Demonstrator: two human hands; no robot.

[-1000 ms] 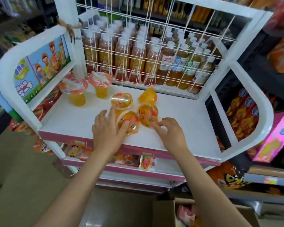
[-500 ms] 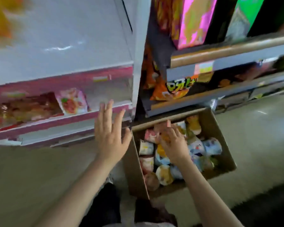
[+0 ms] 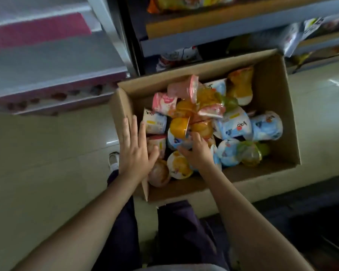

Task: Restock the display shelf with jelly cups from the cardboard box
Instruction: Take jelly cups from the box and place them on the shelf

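Nearest, the left hand [image 3: 134, 151] lies flat with straight fingers over the cardboard box's [image 3: 278, 106] left wall, while the right hand [image 3: 197, 151] reaches among jelly cups [image 3: 233, 126] heaped inside, its grip hidden, beyond which stands the display shelf [image 3: 53, 61].

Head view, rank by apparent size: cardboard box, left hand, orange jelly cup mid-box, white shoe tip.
1. cardboard box
2. left hand, nearer the camera than the cups, so it may look larger than it is
3. orange jelly cup
4. white shoe tip, partly hidden
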